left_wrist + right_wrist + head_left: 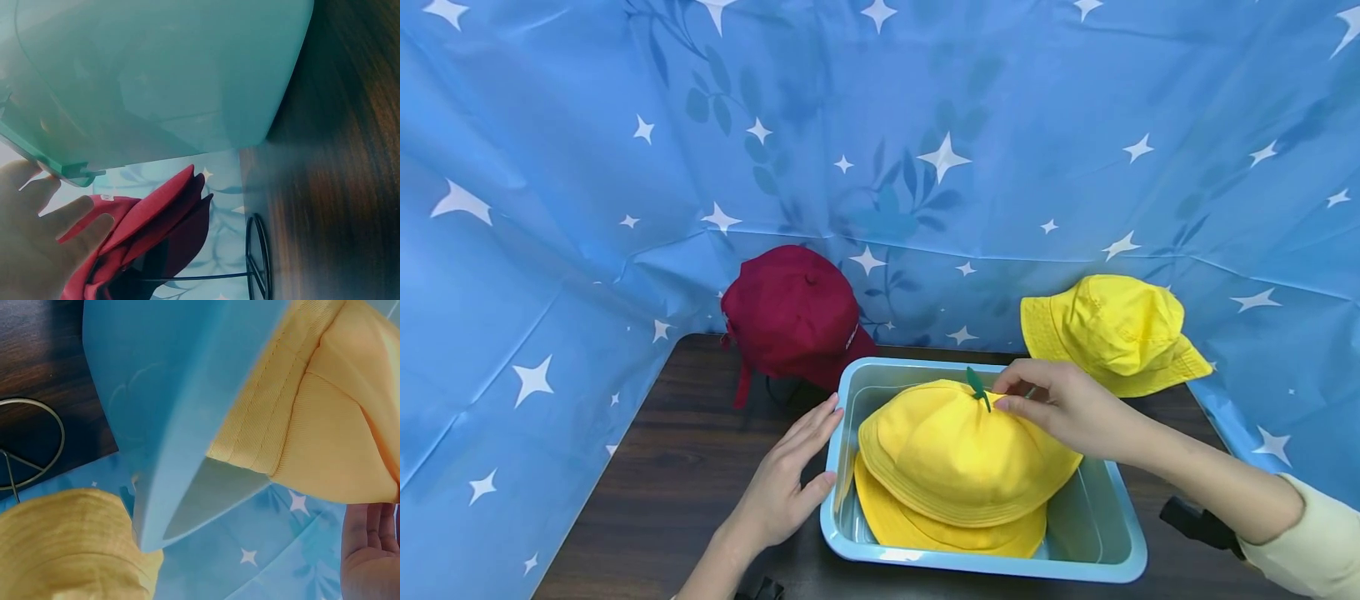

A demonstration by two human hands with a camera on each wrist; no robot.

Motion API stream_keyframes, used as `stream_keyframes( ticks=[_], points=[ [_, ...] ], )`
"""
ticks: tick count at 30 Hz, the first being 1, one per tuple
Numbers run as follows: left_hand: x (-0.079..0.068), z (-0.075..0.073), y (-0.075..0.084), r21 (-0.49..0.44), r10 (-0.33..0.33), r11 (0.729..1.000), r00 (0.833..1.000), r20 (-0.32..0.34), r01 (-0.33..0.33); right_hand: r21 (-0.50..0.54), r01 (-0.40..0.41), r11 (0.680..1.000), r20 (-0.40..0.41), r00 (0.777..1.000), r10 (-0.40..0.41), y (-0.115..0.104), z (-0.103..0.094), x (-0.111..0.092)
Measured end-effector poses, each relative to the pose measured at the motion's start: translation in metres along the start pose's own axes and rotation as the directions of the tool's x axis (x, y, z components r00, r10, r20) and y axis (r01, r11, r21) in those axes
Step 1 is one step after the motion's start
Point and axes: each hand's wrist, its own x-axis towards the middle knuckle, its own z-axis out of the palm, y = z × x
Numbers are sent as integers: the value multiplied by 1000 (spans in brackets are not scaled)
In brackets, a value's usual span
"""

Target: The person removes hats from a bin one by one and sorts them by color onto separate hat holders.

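Note:
A light blue plastic tub (981, 569) holds a yellow bucket hat (958, 450) with a green leaf-shaped tab (977, 386) at its crown. Beneath that hat shows the brim of another yellow hat (925, 531). My right hand (1060, 406) pinches the upper hat's crown beside the leaf; in the right wrist view the same hat (337, 431) hangs above my palm (373, 569), fingertips hidden. Against the tub's left rim rests my left hand (790, 479), fingers extended. In the left wrist view its fingers (75, 219) touch the tub's edge.
Dark red caps (793, 312), their brims stacked, sit back left on a black wire stand (258, 256). Another yellow bucket hat (1108, 333) is back right, by a wire stand's round base (59, 440). Blue starred cloth (880, 192) hangs behind the dark wooden table (647, 492).

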Motion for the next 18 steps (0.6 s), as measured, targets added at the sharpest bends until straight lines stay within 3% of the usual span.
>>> stream_keyframes(
  ticks=[13,18],
  points=[
    [-1,2,-3,-10,11,1000,1000,-6,-11,-72,63,995,-143,987,-73,-13,-23,-3],
    [-1,2,-2,-19,0,1000,1000,0,0,-92,40,995,-217,974,-59,-15,-27,-5]
  ],
)
